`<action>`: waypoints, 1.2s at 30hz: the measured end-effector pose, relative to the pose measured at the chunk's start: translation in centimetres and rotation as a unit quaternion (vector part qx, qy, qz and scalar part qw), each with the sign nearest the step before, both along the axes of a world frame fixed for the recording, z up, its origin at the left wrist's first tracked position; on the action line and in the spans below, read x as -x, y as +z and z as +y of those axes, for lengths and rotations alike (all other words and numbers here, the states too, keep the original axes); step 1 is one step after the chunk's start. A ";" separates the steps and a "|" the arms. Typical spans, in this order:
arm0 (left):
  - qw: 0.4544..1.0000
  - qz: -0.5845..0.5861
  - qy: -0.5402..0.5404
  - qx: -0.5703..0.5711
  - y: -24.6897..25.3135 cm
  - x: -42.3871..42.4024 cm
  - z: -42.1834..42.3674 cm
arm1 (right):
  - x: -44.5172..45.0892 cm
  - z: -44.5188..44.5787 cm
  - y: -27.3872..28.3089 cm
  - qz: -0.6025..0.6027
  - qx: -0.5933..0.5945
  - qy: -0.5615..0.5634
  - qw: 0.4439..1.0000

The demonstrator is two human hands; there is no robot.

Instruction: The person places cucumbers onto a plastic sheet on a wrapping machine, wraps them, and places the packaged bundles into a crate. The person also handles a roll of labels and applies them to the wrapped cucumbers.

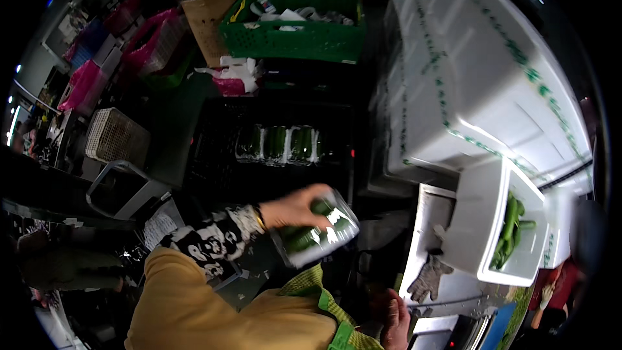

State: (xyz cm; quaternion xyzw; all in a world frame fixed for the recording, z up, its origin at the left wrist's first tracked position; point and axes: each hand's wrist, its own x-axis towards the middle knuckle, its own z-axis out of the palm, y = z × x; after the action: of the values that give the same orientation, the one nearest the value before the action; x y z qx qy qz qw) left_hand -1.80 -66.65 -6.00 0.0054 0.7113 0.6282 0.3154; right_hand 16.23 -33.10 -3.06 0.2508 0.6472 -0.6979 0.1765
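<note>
My left hand (pixel 301 206) is shut on a film-wrapped tray of cucumbers (pixel 318 233), gripping it from above. A sleeve with a black-and-white pattern and a yellow band covers that wrist. Just beyond the hand is a black plastic crate (pixel 214 141), with several wrapped packs of cucumbers (pixel 277 145) standing in a row inside it. At the bottom of the view, my right hand (pixel 396 323) hangs beside the edge of a metal worktable (pixel 449 289). Its fingers are partly out of sight, so its grip is unclear.
White foam boxes (pixel 466 82) with green tape are stacked on the right. An open foam box (pixel 471 223) of cucumbers tilts over the worktable, near a grey glove (pixel 430 277). A green crate (pixel 291 41) stands behind. A person (pixel 559 287) is at the far right.
</note>
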 end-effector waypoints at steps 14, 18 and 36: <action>0.912 0.037 0.407 0.046 -22.9 8.8 -20.2 | 14.7 -15.1 -4.8 0.075 -0.278 0.413 0.864; 0.914 0.019 0.398 -0.069 -27.3 11.0 -7.9 | 15.1 -16.1 -6.2 0.085 -0.308 0.426 0.846; 0.927 -0.007 0.330 0.179 -35.9 11.3 4.1 | 8.8 -14.1 -8.6 -0.039 -0.367 0.250 0.895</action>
State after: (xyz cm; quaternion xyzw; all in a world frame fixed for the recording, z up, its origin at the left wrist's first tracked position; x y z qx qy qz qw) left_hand -13.13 -62.58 -41.85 -0.2904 0.7714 0.5589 0.0906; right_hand 7.42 -47.19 -11.61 0.1549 0.8913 -0.3334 0.2655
